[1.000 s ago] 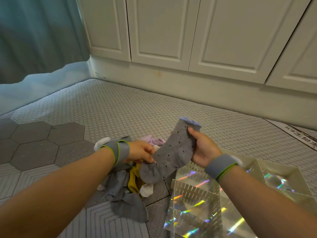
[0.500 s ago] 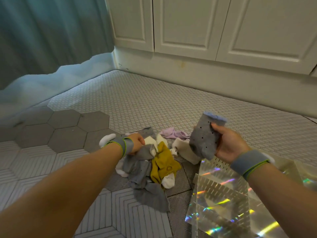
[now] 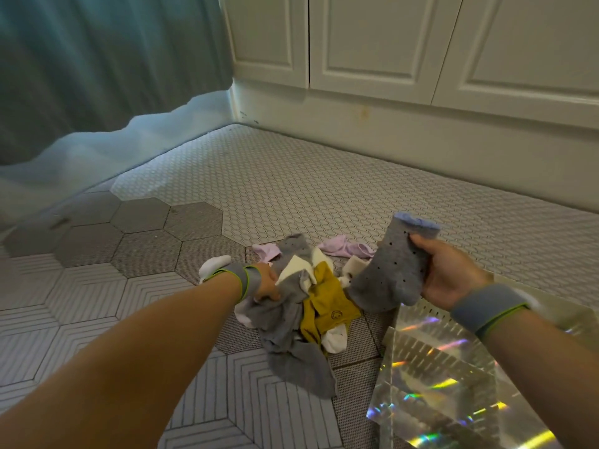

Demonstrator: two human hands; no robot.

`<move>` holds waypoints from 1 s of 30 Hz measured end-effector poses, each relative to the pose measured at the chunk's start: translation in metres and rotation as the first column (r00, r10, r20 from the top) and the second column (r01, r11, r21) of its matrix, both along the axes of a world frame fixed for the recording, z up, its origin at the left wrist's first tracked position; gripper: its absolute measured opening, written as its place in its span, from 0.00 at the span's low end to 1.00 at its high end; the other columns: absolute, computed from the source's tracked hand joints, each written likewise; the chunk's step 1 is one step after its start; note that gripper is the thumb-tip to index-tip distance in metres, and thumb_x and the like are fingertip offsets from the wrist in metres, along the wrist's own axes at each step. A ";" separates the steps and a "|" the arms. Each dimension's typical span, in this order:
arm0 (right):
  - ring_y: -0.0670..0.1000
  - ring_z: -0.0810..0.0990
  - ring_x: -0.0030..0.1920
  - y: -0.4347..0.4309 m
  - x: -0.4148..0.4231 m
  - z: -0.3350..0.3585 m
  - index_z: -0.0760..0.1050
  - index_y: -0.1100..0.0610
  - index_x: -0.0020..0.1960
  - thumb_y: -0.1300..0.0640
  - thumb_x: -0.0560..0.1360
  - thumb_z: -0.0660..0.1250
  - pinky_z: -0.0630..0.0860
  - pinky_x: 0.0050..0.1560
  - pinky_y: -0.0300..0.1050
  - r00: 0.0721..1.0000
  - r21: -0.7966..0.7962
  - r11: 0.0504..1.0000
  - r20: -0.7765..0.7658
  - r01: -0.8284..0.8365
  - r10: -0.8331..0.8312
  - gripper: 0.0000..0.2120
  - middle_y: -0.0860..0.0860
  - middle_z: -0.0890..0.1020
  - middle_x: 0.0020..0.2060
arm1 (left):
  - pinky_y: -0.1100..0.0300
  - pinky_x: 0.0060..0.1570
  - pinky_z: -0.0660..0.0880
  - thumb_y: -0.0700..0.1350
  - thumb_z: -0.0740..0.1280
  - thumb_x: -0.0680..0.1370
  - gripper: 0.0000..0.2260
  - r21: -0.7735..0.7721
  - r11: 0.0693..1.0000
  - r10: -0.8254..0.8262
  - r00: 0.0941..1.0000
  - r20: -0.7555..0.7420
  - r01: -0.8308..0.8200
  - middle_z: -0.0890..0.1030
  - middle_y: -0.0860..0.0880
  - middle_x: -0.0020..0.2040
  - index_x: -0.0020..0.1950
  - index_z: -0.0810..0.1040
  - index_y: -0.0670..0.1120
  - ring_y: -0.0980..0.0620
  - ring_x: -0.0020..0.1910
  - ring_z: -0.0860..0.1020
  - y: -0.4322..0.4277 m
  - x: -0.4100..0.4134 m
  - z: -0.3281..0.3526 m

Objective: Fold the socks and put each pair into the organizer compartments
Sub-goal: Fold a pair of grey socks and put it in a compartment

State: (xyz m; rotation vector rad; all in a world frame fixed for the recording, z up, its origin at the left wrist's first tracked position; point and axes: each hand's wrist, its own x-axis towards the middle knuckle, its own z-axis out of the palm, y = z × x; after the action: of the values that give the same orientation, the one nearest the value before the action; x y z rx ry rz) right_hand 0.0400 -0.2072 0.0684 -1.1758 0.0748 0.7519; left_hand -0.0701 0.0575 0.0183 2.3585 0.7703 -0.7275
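My right hand (image 3: 450, 275) holds a grey dotted sock (image 3: 389, 270) with a blue cuff up in the air, above the near corner of the organizer. My left hand (image 3: 267, 285) reaches into the sock pile (image 3: 304, 303) on the floor and grips another grey sock (image 3: 278, 314) at the pile's left side. In the pile lie a mustard-yellow sock (image 3: 327, 306), white socks and lilac socks (image 3: 346, 247). The shiny iridescent organizer (image 3: 431, 377) lies at the lower right, partly hidden by my right forearm.
White cabinet doors (image 3: 372, 43) and a baseboard run along the back. A teal curtain (image 3: 97, 59) hangs at the left. The floor mat (image 3: 291, 183) has small hexagons at the back and large hexagon tiles at the left.
My left hand let go of the dotted sock, dropped to the pile and closed on another grey sock. My right hand kept its sock and shifted right.
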 end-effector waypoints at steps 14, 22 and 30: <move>0.56 0.79 0.51 -0.007 0.002 0.003 0.70 0.61 0.67 0.56 0.80 0.57 0.75 0.46 0.51 1.000 -0.020 0.999 -0.004 0.028 -0.028 0.18 0.57 0.80 0.53 | 0.58 0.47 0.66 0.33 0.61 0.75 0.16 -0.170 0.906 0.398 0.643 0.655 -0.388 0.73 0.40 0.53 0.62 0.70 0.40 0.45 0.53 0.72 0.010 0.031 0.036; 0.55 0.81 0.50 -0.007 0.001 0.005 0.72 0.61 0.65 0.56 0.79 0.58 0.76 0.43 0.50 0.999 -0.050 0.998 0.003 0.044 -0.044 0.17 0.57 0.81 0.52 | 0.54 0.47 0.74 0.48 0.72 0.71 0.16 -0.446 0.860 0.409 0.859 0.309 -0.249 0.78 0.45 0.49 0.56 0.75 0.46 0.48 0.47 0.76 0.007 0.005 0.025; 0.56 0.79 0.53 -0.005 -0.002 0.006 0.70 0.62 0.66 0.56 0.80 0.57 0.75 0.47 0.52 1.000 -0.052 0.998 -0.002 0.024 -0.024 0.17 0.58 0.80 0.54 | 0.56 0.37 0.75 0.40 0.55 0.79 0.09 -0.569 0.732 0.593 0.763 0.259 -0.375 0.79 0.46 0.40 0.45 0.74 0.44 0.50 0.35 0.77 0.003 0.017 0.022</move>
State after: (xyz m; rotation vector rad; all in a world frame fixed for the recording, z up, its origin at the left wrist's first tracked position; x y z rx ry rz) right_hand 0.0384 -0.2123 0.0742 -1.2217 0.1115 0.7345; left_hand -0.0533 0.0609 0.0400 1.6378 0.8488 -0.1222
